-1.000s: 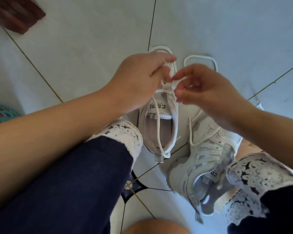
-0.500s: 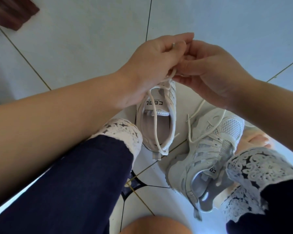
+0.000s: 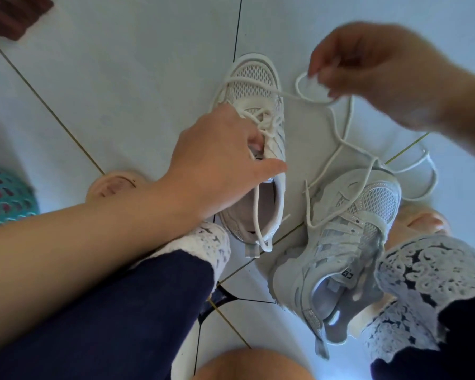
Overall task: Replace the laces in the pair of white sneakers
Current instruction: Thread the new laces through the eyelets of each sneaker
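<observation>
The white tiled floor (image 3: pixel 121 78) is carrying both sneakers between the person's navy, lace-cuffed trouser legs (image 3: pixel 121 311); the upright sneaker (image 3: pixel 254 78) is standing just beside the tipped sneaker (image 3: pixel 337 242); the left hand (image 3: pixel 220 160) is curling its fingers into the upright sneaker's throat, gripping it; the blurred right hand (image 3: pixel 381 75) is pinching a loop of white lace (image 3: pixel 299 97) running from that shoe; the tipped sneaker's tongue label (image 3: pixel 346 275) is showing black letters, unreadable.

Far left, the tiled floor (image 3: pixel 115 78) is lying open. In the middle, the upright sneaker (image 3: pixel 254 78) and the tipped sneaker (image 3: pixel 337 250) are crowding together, a loose lace (image 3: pixel 302 98) is trailing rightward, and your legs (image 3: pixel 107 311) are blocking the near side.
</observation>
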A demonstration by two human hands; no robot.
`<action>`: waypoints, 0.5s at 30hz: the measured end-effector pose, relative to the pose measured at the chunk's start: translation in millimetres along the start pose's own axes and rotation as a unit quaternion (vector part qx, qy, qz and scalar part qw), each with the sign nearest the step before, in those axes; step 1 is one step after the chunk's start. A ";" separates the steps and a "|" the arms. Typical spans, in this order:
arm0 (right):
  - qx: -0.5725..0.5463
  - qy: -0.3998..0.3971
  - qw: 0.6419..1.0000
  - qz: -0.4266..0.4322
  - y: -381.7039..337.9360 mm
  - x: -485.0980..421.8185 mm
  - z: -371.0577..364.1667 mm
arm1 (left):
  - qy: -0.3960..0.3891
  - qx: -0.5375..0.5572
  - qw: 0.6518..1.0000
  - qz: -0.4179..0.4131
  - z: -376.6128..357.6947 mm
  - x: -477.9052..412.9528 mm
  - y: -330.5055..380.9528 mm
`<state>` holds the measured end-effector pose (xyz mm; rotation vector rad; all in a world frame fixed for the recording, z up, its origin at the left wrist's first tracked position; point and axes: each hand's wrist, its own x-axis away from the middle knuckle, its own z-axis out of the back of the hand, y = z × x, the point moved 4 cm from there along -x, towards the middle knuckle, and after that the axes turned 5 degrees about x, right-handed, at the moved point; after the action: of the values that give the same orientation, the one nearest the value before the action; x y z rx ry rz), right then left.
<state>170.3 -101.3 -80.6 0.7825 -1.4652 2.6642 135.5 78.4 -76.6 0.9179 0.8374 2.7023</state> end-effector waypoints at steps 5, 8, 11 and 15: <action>0.122 -0.065 0.990 0.029 -1.8 12.7 -40.7 | 0.040 0.141 0.988 0.038 -6.6 2.7 -3.9; 0.111 -0.055 0.992 0.024 -1.2 14.1 -43.9 | 0.052 0.206 0.975 0.065 -10.8 1.5 -6.0; 0.115 -0.037 0.992 0.021 0.4 12.3 -40.7 | 0.054 0.239 0.967 0.070 -13.8 0.6 -6.6; 0.114 -0.017 0.993 0.019 -1.0 9.5 -38.1 | 0.054 0.250 0.964 0.076 -17.6 -0.5 -9.2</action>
<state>146.2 -72.7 -92.5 0.8234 -1.2061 2.8973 125.0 77.8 -93.4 0.9600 1.5843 2.7350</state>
